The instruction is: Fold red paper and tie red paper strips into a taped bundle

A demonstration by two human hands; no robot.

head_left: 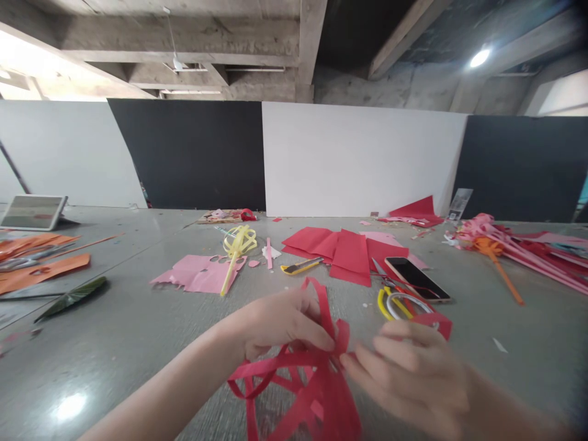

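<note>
A bundle of cut red paper strips [312,373] hangs between both hands near the bottom centre. My left hand [280,321] pinches the strips from the left, fingers closed on them. My right hand [408,373] comes in from the right, its fingertips pressed to the same strips at their gathered middle. Loops of the red paper bow out above and below the hands.
On the grey table lie red paper sheets [346,251], a black phone [416,278], yellow-handled scissors [395,304], a yellow utility knife [301,266], pink cut paper [199,272], a yellow paper ball on a stick [236,245], orange paper [37,263], a tablet [32,212], pink and orange sticks [514,248].
</note>
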